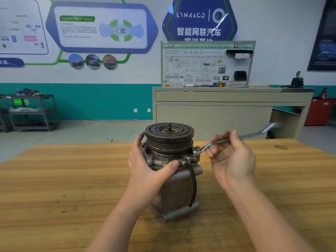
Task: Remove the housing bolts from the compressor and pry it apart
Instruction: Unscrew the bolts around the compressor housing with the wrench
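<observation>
- One wooden table (72,179), carrying the compressor (172,171) upright at its middle.
- One compressor: metal, looks heavy and rigid; best gripped round the body below the pulley (169,136).
- Left hand (145,168) wrapped round compressor's left flank, fingers curled on it.
- Right hand (231,157), right of compressor, pinching one wrench (236,138).
- Wrench ring seated on a right-side bolt (196,152); roughly five bolt heads visible.

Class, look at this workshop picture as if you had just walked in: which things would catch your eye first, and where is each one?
First the compressor, standing upright at the middle of the wooden table with its dark grooved pulley on top. The left hand grips its body, while the right hand holds a wrench whose ring end sits on a housing bolt at the right of the flange. Behind, a blue sign hangs on the wall.
</observation>
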Tool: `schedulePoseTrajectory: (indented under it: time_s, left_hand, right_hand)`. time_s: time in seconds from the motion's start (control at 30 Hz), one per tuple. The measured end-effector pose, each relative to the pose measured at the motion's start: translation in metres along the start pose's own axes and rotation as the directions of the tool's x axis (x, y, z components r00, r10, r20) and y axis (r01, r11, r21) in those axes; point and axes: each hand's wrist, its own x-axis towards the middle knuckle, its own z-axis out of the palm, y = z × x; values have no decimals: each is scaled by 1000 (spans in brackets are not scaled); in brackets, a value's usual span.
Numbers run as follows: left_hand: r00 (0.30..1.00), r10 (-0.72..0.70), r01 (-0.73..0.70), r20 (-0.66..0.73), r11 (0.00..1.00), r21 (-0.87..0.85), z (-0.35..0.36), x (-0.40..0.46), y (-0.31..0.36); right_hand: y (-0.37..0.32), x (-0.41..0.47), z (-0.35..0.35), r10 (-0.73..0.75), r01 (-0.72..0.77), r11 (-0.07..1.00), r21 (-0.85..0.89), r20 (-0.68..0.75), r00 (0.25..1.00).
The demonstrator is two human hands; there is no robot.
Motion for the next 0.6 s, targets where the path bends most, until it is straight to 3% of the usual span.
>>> schedulePoseTrajectory:
  time_s: [0.03,0.1,0.23,0.37,0.47,0.6]
  left_hand:
    - [1000,-1,1,3,1000,-3,0,0,0]
    - [1000,-1,1,8,1000,-3,1,0,1]
    - [1000,-7,7,11,1000,0,0,0,0]
    - [1000,-5,5,13,1000,3,0,-1,1]
    - [1000,3,-3,-2,1000,16,0,-1,2]
    - [1000,-2,2,0,1000,18,0,0,2]
  right_hand:
    - [-5,5,0,92,-86,988,129,-44,995]
    - [-12,12,-4,98,-66,961,268,-108,989]
    - [-10,4,-3,-147,147,989,-8,-64,987]
    - [1,-14,3,-360,406,861,-307,197,912]
    - [5,-23,-2,-494,716,544,-436,524,694]
    - [14,-29,-7,-410,942,69,-329,851,327]
